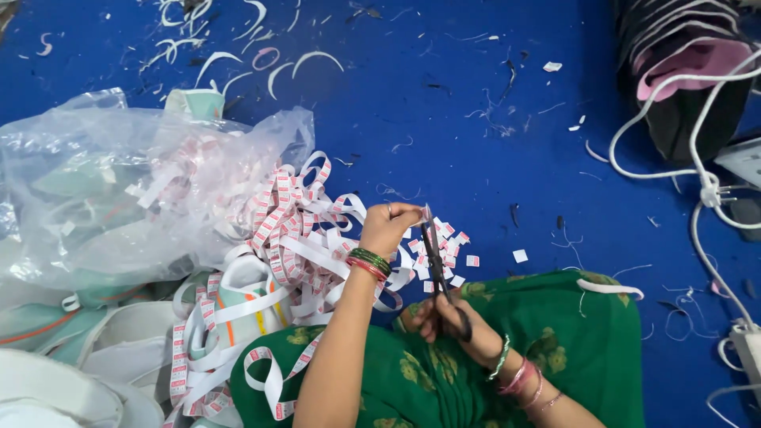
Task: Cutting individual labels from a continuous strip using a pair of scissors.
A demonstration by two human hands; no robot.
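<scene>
My left hand [388, 227] pinches the free end of a long white label ribbon [295, 235] with red printed marks, lifted above a tangled heap of the same ribbon. My right hand [441, 315] grips black scissors [435, 258], blades pointing up at the pinched ribbon end. Small cut label pieces [450, 246] lie scattered on the blue floor just beyond the scissors. Bangles circle both wrists. A green floral garment [507, 349] covers my lap beneath both hands.
A clear plastic bag [119, 186] lies at left over pale green and white cloth pieces [95, 349]. White cables [697, 170] and a power strip [749, 345] run along the right. A dark bag with pink lining [686, 59] sits top right. Thread scraps litter the blue floor [444, 119].
</scene>
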